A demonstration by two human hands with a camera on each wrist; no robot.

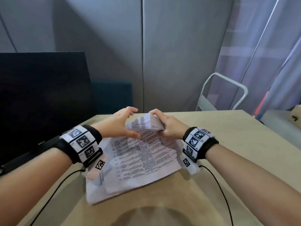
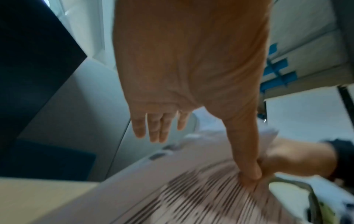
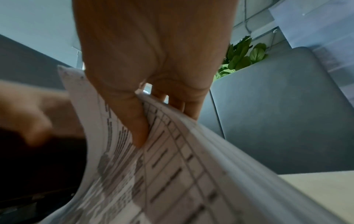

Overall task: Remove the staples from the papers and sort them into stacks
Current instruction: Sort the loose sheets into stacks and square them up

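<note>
pale wooden desk (image 1: 211,144) before grey partition panels (image 1: 179,54); dark monitor (image 1: 40,95) at left. right hand (image 1: 171,126) grips lifted papers (image 1: 146,123); left hand (image 1: 117,123) spread, thumb on sheets.

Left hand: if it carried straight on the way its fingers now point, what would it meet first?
Probably the lifted bundle of pages that the right hand pinches. The left hand is spread open just beside it, though depth is unclear.

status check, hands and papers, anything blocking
Right hand grips lifted far end of papers. Left hand open, thumb on top page. No staple visible. Nothing blocking.
</note>
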